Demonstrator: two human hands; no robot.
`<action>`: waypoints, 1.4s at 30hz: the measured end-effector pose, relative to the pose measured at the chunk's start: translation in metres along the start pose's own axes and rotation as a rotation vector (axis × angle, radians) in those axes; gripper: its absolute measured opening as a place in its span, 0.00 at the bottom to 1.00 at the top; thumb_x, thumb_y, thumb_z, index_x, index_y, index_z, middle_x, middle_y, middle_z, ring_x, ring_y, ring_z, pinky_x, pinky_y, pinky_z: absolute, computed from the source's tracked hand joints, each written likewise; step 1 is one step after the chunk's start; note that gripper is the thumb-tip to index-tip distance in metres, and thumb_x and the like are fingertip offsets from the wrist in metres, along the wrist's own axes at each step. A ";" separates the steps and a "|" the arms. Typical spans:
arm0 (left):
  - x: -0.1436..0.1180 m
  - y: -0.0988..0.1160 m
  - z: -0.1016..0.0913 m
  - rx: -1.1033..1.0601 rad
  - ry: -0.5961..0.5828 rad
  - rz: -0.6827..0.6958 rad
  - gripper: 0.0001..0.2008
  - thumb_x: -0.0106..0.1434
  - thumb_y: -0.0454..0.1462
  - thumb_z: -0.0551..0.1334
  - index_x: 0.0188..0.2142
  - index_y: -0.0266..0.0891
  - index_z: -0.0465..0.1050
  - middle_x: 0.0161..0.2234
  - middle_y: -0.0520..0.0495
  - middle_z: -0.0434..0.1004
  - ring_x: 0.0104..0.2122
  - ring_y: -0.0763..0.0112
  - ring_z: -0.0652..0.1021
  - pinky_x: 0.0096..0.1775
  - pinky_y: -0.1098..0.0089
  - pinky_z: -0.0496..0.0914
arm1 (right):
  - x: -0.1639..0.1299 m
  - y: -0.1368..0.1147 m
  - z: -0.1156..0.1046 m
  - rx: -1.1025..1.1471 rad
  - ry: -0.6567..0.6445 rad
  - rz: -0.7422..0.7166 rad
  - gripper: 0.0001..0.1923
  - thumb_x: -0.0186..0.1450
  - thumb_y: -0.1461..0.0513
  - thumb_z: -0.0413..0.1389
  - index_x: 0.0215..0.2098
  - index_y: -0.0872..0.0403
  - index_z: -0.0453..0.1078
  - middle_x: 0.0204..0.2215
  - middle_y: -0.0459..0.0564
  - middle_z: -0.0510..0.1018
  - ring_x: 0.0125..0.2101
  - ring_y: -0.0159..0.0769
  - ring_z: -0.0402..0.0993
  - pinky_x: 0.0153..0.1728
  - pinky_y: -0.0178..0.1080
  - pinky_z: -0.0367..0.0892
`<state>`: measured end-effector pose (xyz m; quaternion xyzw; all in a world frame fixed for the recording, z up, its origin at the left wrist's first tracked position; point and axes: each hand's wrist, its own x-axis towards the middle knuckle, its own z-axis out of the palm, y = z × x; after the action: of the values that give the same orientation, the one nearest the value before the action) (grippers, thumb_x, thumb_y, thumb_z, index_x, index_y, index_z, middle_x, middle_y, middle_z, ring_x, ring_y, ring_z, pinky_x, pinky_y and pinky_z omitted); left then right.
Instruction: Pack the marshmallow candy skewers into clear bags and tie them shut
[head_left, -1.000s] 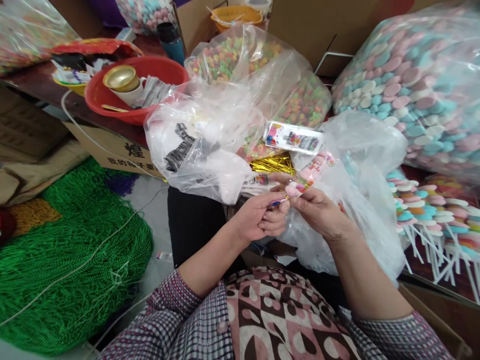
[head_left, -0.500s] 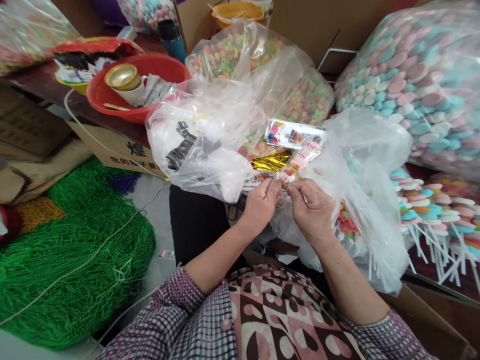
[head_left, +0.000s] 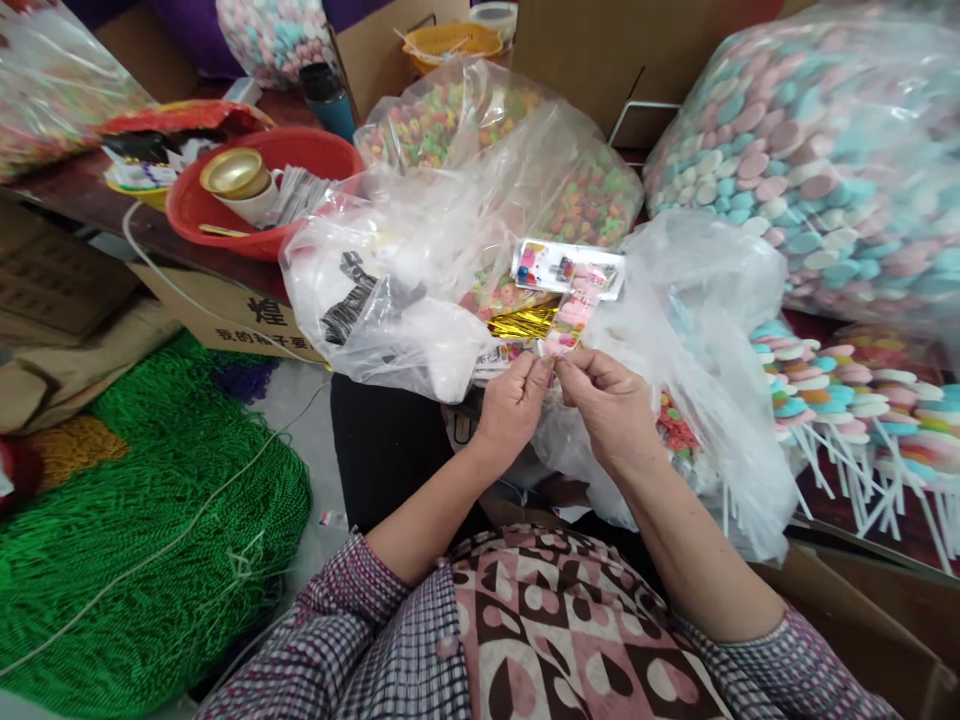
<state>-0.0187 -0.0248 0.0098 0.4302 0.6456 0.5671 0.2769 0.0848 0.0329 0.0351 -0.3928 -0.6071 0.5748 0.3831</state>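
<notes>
A small clear candy packet [head_left: 571, 312] with pink and white sweets inside stands up between my hands, tilted to the right. My left hand [head_left: 516, 400] pinches its lower end, thumb against forefinger. Right beside it, my right hand [head_left: 604, 400] is closed in a pinch at the same end, fingertips almost touching those of the left. Whatever thin piece lies between the fingertips is mostly hidden. Just behind the packet are a bundle of gold twist ties [head_left: 523, 322] and a white printed packet [head_left: 540, 266] with coloured dots.
Clear bags of ring-shaped sweets [head_left: 450, 115] stand behind. To the right are a large bag of pastel sweets [head_left: 817, 170] and several candy skewers [head_left: 862, 410] on white sticks. A red basin [head_left: 315, 150] holds a gold bowl. Green cord [head_left: 150, 540] is heaped at lower left.
The view has shifted slightly, so most things sit a little further left. My hands stay pinched together at the packet's lower end, and the packet stands more upright.
</notes>
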 end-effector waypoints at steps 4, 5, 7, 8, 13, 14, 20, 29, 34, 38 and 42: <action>0.006 0.013 -0.005 -0.462 -0.159 -0.077 0.11 0.66 0.44 0.60 0.44 0.42 0.72 0.41 0.49 0.77 0.44 0.69 0.76 0.48 0.68 0.69 | -0.005 -0.007 -0.005 -0.032 -0.068 -0.044 0.07 0.60 0.58 0.58 0.28 0.53 0.72 0.19 0.40 0.68 0.21 0.28 0.59 0.25 0.34 0.58; 0.007 0.020 -0.009 -0.585 -0.210 -0.099 0.13 0.65 0.42 0.61 0.48 0.43 0.72 0.44 0.48 0.78 0.48 0.68 0.76 0.50 0.68 0.68 | -0.006 -0.009 -0.007 -0.076 -0.089 -0.065 0.07 0.60 0.58 0.58 0.27 0.53 0.71 0.20 0.40 0.69 0.22 0.28 0.59 0.25 0.34 0.58; 0.008 0.037 -0.020 -0.742 -0.288 -0.123 0.16 0.63 0.41 0.62 0.51 0.46 0.73 0.45 0.48 0.78 0.50 0.66 0.76 0.51 0.65 0.69 | -0.006 -0.014 -0.011 -0.180 -0.126 -0.101 0.06 0.61 0.59 0.56 0.27 0.53 0.71 0.21 0.41 0.70 0.22 0.28 0.61 0.25 0.34 0.58; 0.006 0.046 -0.027 -0.770 -0.285 -0.100 0.16 0.63 0.43 0.61 0.50 0.47 0.74 0.44 0.49 0.79 0.50 0.64 0.76 0.50 0.64 0.69 | -0.004 -0.017 -0.013 -0.234 -0.137 -0.111 0.06 0.61 0.60 0.56 0.28 0.53 0.72 0.22 0.41 0.70 0.23 0.29 0.62 0.25 0.34 0.58; -0.006 0.073 -0.048 -0.329 -0.365 0.034 0.25 0.64 0.58 0.54 0.31 0.44 0.80 0.31 0.44 0.79 0.46 0.57 0.75 0.52 0.58 0.68 | 0.010 -0.039 -0.018 -0.435 0.053 -0.239 0.05 0.62 0.62 0.57 0.29 0.52 0.72 0.22 0.42 0.73 0.23 0.30 0.66 0.25 0.35 0.59; -0.007 0.072 -0.048 -0.222 -0.374 0.047 0.25 0.64 0.57 0.55 0.27 0.43 0.80 0.30 0.44 0.78 0.44 0.58 0.75 0.53 0.59 0.66 | 0.010 -0.045 -0.017 -0.456 0.102 -0.299 0.05 0.62 0.63 0.57 0.28 0.52 0.72 0.22 0.42 0.74 0.23 0.30 0.66 0.26 0.35 0.60; 0.008 0.051 -0.041 -0.440 -0.217 -0.146 0.38 0.68 0.60 0.39 0.28 0.41 0.79 0.26 0.45 0.73 0.36 0.64 0.74 0.43 0.63 0.70 | -0.009 -0.047 -0.009 -0.444 -0.061 -0.305 0.05 0.62 0.63 0.56 0.29 0.52 0.72 0.22 0.42 0.75 0.22 0.30 0.67 0.26 0.35 0.61; -0.014 0.053 -0.029 -0.076 -0.322 -0.080 0.29 0.69 0.53 0.51 0.18 0.39 0.71 0.21 0.49 0.66 0.27 0.70 0.68 0.38 0.68 0.65 | -0.017 -0.025 -0.028 -0.290 -0.016 -0.230 0.04 0.64 0.59 0.59 0.32 0.51 0.74 0.26 0.44 0.78 0.26 0.33 0.72 0.31 0.37 0.66; -0.019 0.038 -0.015 -0.486 -0.415 -0.286 0.21 0.68 0.51 0.55 0.29 0.38 0.73 0.28 0.50 0.71 0.30 0.72 0.70 0.38 0.71 0.66 | -0.035 -0.008 -0.045 -0.034 -0.127 -0.123 0.08 0.63 0.55 0.63 0.29 0.49 0.74 0.26 0.44 0.77 0.28 0.36 0.73 0.35 0.39 0.70; -0.021 0.047 -0.011 -0.380 -0.439 -0.141 0.07 0.62 0.40 0.65 0.40 0.43 0.78 0.34 0.50 0.73 0.35 0.69 0.72 0.43 0.69 0.67 | -0.043 0.002 -0.059 0.072 -0.135 -0.017 0.12 0.60 0.51 0.65 0.28 0.50 0.74 0.30 0.48 0.78 0.32 0.39 0.74 0.35 0.40 0.71; -0.024 0.061 -0.005 0.003 -0.647 0.202 0.10 0.62 0.34 0.62 0.39 0.48 0.82 0.29 0.49 0.71 0.34 0.67 0.72 0.46 0.66 0.66 | -0.052 0.003 -0.082 0.112 -0.166 0.189 0.16 0.55 0.47 0.67 0.25 0.48 0.73 0.23 0.49 0.73 0.23 0.38 0.70 0.24 0.40 0.67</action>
<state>0.0027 -0.0492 0.0668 0.6501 0.4790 0.4248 0.4093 0.1811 0.0179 0.0355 -0.3774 -0.5640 0.6718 0.2970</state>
